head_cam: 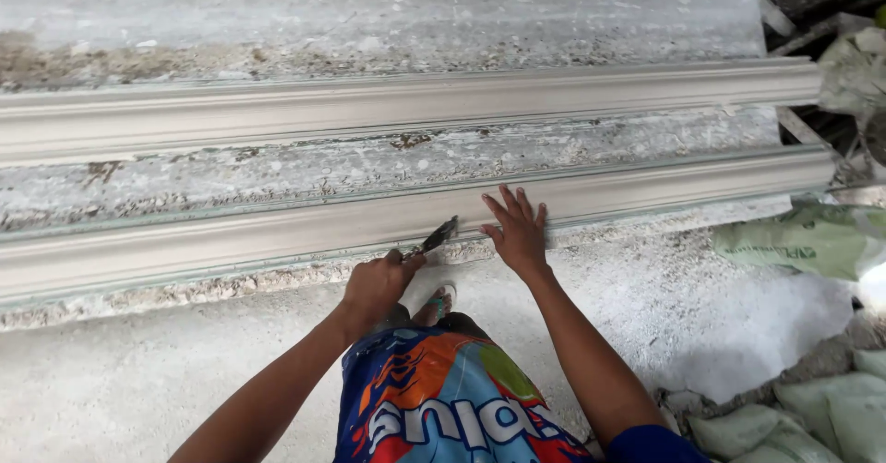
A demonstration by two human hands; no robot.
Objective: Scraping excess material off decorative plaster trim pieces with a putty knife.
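At lower centre of the frame the left hand (377,286) is closed around the handle of a small scraping tool (437,236), its blade pointed up and to the right at the lower edge of the near plaster cornice moulding (277,234); just right of the blade, the right hand (517,232) is laid open and flat on that moulding; its long axis runs left to right across the frame; a second moulding (369,105) lies parallel beyond, on the spattered casting bench (369,15).

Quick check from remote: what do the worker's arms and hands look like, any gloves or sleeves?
No gloves: the left hand and right hand are bare, with no rings, watch or bands visible. The left forearm is uncovered; a blue sleeve edge shows at the right upper arm.
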